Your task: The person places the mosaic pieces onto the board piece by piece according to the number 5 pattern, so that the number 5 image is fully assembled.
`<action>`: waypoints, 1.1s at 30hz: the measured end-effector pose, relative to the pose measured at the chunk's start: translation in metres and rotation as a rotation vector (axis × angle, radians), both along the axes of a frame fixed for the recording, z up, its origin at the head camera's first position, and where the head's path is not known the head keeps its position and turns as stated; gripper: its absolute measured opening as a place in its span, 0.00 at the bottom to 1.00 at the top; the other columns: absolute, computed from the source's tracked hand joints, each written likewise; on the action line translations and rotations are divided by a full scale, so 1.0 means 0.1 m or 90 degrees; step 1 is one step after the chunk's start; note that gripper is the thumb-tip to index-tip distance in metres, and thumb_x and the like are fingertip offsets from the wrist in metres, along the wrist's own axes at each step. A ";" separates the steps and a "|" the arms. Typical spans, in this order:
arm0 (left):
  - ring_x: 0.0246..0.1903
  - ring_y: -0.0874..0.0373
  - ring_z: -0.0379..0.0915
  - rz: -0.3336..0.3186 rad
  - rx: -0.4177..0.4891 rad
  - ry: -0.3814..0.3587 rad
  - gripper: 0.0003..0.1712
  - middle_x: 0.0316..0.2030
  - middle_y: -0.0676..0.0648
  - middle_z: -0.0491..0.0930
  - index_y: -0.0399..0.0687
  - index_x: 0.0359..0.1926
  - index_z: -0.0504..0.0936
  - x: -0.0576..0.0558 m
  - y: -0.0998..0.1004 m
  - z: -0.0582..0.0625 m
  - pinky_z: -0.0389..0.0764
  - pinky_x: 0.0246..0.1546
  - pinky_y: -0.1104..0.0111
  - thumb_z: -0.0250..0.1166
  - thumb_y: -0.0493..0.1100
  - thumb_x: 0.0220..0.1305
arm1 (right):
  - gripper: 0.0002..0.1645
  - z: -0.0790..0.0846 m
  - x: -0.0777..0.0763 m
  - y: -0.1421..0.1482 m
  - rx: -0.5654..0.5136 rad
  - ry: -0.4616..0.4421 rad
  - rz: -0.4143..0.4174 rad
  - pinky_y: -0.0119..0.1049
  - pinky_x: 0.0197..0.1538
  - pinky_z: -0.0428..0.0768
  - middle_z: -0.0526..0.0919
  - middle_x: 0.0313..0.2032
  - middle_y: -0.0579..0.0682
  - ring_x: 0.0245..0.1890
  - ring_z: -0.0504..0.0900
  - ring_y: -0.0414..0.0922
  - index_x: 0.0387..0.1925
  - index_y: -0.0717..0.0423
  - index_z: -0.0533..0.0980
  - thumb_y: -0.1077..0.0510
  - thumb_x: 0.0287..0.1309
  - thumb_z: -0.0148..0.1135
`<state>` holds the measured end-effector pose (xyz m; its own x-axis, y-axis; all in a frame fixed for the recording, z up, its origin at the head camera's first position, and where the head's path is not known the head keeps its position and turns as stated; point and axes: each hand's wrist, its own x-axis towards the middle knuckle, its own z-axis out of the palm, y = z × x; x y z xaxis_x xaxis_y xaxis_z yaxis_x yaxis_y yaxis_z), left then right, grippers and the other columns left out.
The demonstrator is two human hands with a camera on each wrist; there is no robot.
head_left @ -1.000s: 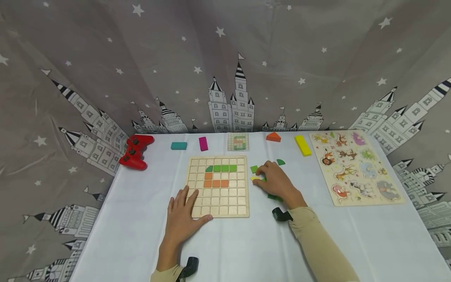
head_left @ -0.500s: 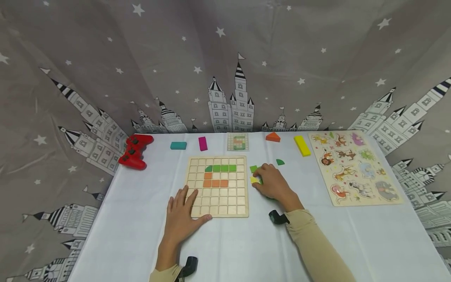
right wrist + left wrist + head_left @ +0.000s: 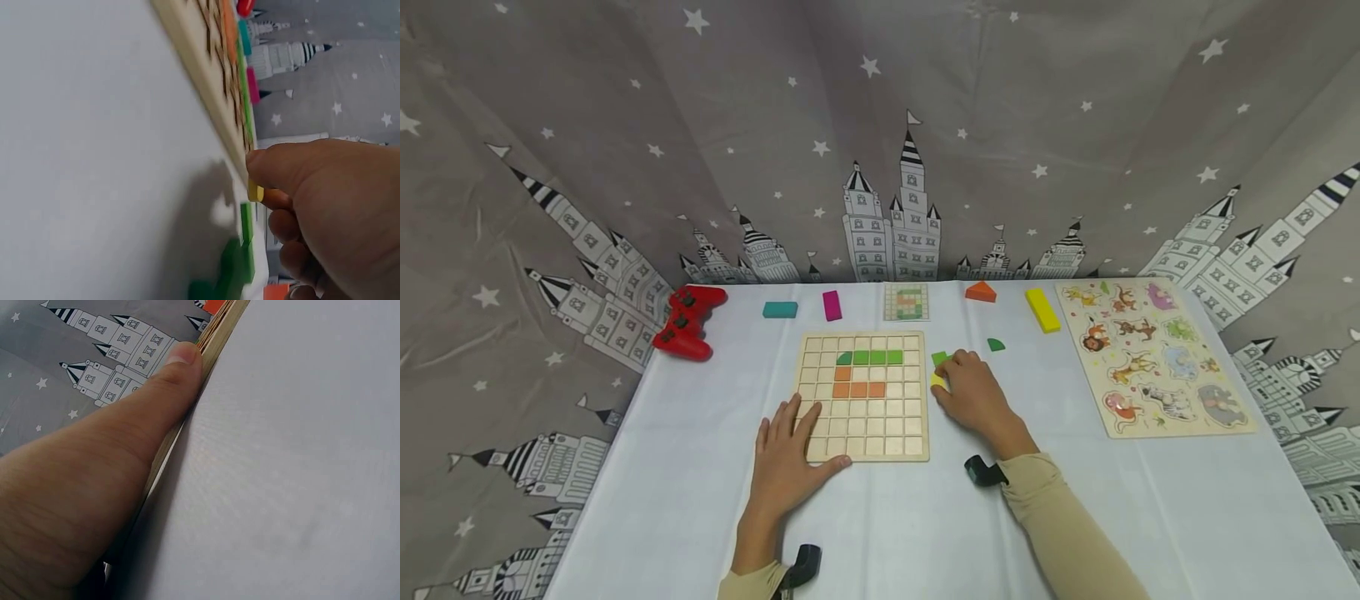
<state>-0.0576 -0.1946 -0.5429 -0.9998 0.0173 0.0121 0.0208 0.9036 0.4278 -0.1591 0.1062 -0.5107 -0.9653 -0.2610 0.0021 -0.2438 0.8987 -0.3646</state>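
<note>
A wooden grid board (image 3: 868, 429) lies on the white tablecloth, with a row of green tiles (image 3: 878, 357) and several orange tiles (image 3: 860, 390) set in its squares. My left hand (image 3: 784, 471) rests spread at its lower left corner, the thumb (image 3: 181, 369) along the near edge. Just right of the board, my right hand (image 3: 979, 398) pinches a small yellow tile (image 3: 255, 191) between thumb and fingers. A light green tile (image 3: 940, 358) lies by those fingertips, and a dark green quarter-round (image 3: 996, 344) sits farther back. Other green pieces (image 3: 247, 225) show beneath the hand in the right wrist view.
Behind the board stands a small pattern card (image 3: 906, 302). Along the back are a red game controller (image 3: 688, 323), teal block (image 3: 780, 310), magenta block (image 3: 832, 305), orange triangle (image 3: 981, 292) and yellow block (image 3: 1042, 310). An animal puzzle board (image 3: 1153, 358) lies right.
My right hand has shifted slightly left toward the board and now pinches the yellow tile, which lay by its fingertips. The left hand has stayed still.
</note>
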 end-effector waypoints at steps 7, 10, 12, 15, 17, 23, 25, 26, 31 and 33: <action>0.81 0.38 0.39 0.003 -0.006 -0.009 0.62 0.81 0.40 0.48 0.54 0.78 0.63 0.00 0.00 0.01 0.40 0.77 0.37 0.71 0.76 0.47 | 0.16 0.00 0.04 -0.27 -0.038 0.033 0.052 0.42 0.53 0.78 0.79 0.44 0.49 0.46 0.75 0.47 0.48 0.55 0.82 0.49 0.65 0.67; 0.81 0.38 0.39 0.004 -0.005 -0.007 0.62 0.81 0.40 0.48 0.54 0.78 0.63 0.00 0.00 0.01 0.40 0.77 0.37 0.71 0.76 0.47 | 0.16 -0.03 0.04 -0.39 -0.036 0.047 0.086 0.41 0.51 0.78 0.78 0.42 0.49 0.44 0.75 0.46 0.48 0.55 0.82 0.49 0.67 0.66; 0.81 0.38 0.40 0.004 -0.005 -0.005 0.62 0.81 0.40 0.48 0.54 0.78 0.63 -0.01 0.00 0.00 0.40 0.77 0.37 0.71 0.76 0.47 | 0.16 -0.04 0.04 -0.46 -0.028 0.054 0.096 0.41 0.51 0.78 0.78 0.43 0.49 0.43 0.75 0.46 0.49 0.55 0.82 0.48 0.68 0.64; 0.81 0.38 0.40 0.004 -0.007 -0.006 0.62 0.81 0.40 0.48 0.54 0.78 0.63 -0.01 0.00 0.00 0.40 0.77 0.37 0.70 0.77 0.47 | 0.16 -0.07 0.04 -0.53 -0.010 0.059 0.096 0.41 0.51 0.78 0.79 0.43 0.48 0.43 0.75 0.46 0.49 0.54 0.82 0.48 0.68 0.64; 0.81 0.38 0.39 0.004 -0.008 -0.007 0.62 0.81 0.40 0.48 0.54 0.78 0.63 -0.01 0.00 0.00 0.40 0.78 0.38 0.70 0.77 0.47 | 0.16 -0.08 0.04 -0.56 0.000 0.059 0.089 0.41 0.52 0.78 0.80 0.44 0.48 0.43 0.75 0.46 0.49 0.54 0.83 0.48 0.68 0.64; 0.81 0.38 0.40 0.004 -0.008 -0.008 0.62 0.81 0.40 0.48 0.55 0.78 0.63 -0.01 -0.01 0.01 0.40 0.78 0.38 0.70 0.77 0.47 | 0.15 -0.02 0.07 -0.61 -0.001 0.051 0.081 0.41 0.51 0.78 0.81 0.42 0.48 0.42 0.76 0.46 0.47 0.54 0.84 0.49 0.67 0.65; 0.81 0.38 0.40 0.005 -0.008 -0.009 0.62 0.81 0.40 0.48 0.55 0.78 0.63 -0.01 -0.01 0.01 0.40 0.78 0.38 0.70 0.77 0.47 | 0.15 0.00 0.07 -0.62 0.000 0.046 0.080 0.41 0.50 0.79 0.81 0.42 0.48 0.42 0.76 0.46 0.47 0.54 0.84 0.49 0.67 0.65; 0.81 0.38 0.40 0.005 -0.007 -0.009 0.62 0.81 0.40 0.48 0.54 0.78 0.63 -0.01 -0.01 0.01 0.40 0.77 0.38 0.70 0.77 0.47 | 0.15 0.01 0.08 -0.62 0.002 0.044 0.078 0.42 0.50 0.79 0.81 0.42 0.48 0.42 0.76 0.46 0.47 0.54 0.84 0.49 0.67 0.66; 0.81 0.38 0.40 0.002 -0.007 -0.009 0.62 0.81 0.40 0.48 0.54 0.78 0.63 -0.02 0.00 0.00 0.40 0.77 0.37 0.70 0.77 0.47 | 0.14 0.02 0.08 -0.62 -0.008 0.042 0.068 0.42 0.49 0.79 0.81 0.40 0.48 0.42 0.77 0.46 0.45 0.54 0.84 0.50 0.66 0.67; 0.81 0.38 0.40 0.003 -0.008 -0.009 0.62 0.81 0.40 0.48 0.54 0.78 0.63 -0.02 0.00 0.00 0.40 0.77 0.37 0.70 0.77 0.47 | 0.13 0.01 0.08 -0.62 -0.018 0.040 0.063 0.41 0.49 0.79 0.82 0.40 0.48 0.41 0.77 0.46 0.45 0.54 0.85 0.50 0.65 0.68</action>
<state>-0.0593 -0.1945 -0.5432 -0.9999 0.0131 -0.0024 0.0109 0.9089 0.4169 -0.1508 0.0440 -0.5099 -0.9326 -0.3539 0.0707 -0.3539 0.8587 -0.3707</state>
